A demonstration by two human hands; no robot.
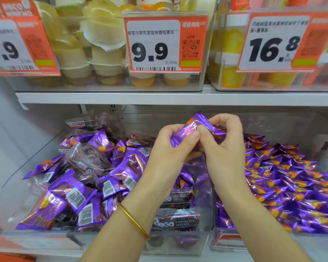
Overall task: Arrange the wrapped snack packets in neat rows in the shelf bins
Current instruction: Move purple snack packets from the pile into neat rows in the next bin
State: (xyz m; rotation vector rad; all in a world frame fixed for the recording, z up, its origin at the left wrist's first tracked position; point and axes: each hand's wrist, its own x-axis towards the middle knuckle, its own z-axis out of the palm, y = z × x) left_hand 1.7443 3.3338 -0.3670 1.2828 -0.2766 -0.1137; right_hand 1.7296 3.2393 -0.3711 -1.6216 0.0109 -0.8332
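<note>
Both hands hold purple foil snack packets [194,127] together above the lower shelf. My left hand [170,146], with a gold bangle on the wrist, grips the packets from the left. My right hand [225,144] pinches them from the right, fingers curled over the top. Below lies the left clear bin [121,241], full of jumbled purple packets [74,195] mixed with dark transparent-wrapped packets [87,161]. The right clear bin [223,241] holds several purple packets [284,182] lying in tidier overlapping rows.
A white shelf edge [159,98] runs just above my hands. On it stand clear bins of jelly cups [102,53] with orange price tags reading 9.9 [159,42] and 16.8 [276,40]. A grey side wall closes the left.
</note>
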